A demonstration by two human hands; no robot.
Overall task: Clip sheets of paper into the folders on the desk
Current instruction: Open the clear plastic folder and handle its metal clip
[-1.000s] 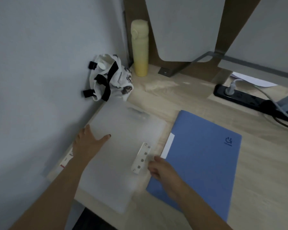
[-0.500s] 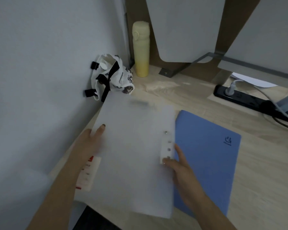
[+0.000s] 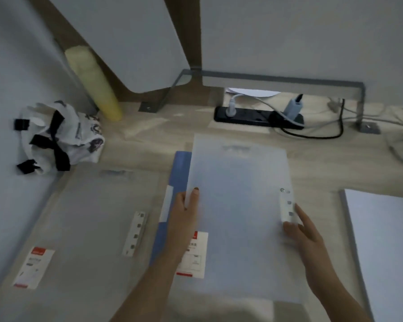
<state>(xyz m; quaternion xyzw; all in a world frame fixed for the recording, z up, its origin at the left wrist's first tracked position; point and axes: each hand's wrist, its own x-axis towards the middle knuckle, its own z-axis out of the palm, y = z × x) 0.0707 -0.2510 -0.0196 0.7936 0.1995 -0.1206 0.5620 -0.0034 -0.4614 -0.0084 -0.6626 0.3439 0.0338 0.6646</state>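
A translucent white folder [image 3: 237, 205] is held over the blue folder [image 3: 180, 173], which shows only along its left side. My left hand [image 3: 184, 219] grips the translucent folder's left edge, above its red-and-white label [image 3: 194, 254]. My right hand [image 3: 305, 231] grips its right edge at the white clip strip [image 3: 287, 208]. A second translucent folder [image 3: 86, 228] lies flat on the desk at the left, with its own clip strip [image 3: 135, 233] and label [image 3: 34, 267]. A stack of white paper [image 3: 384, 247] lies at the right.
A black-and-white cloth bag [image 3: 61, 138] and a yellow bottle [image 3: 93, 82] stand at the back left by the wall. A black power strip [image 3: 258, 118] with plugs and cables lies at the back. A metal bracket [image 3: 361, 103] stands behind it.
Both hands lifted the top translucent folder off the left pile and carried it right, over the blue folder. A second translucent folder is now uncovered at the left. The view has shifted right.
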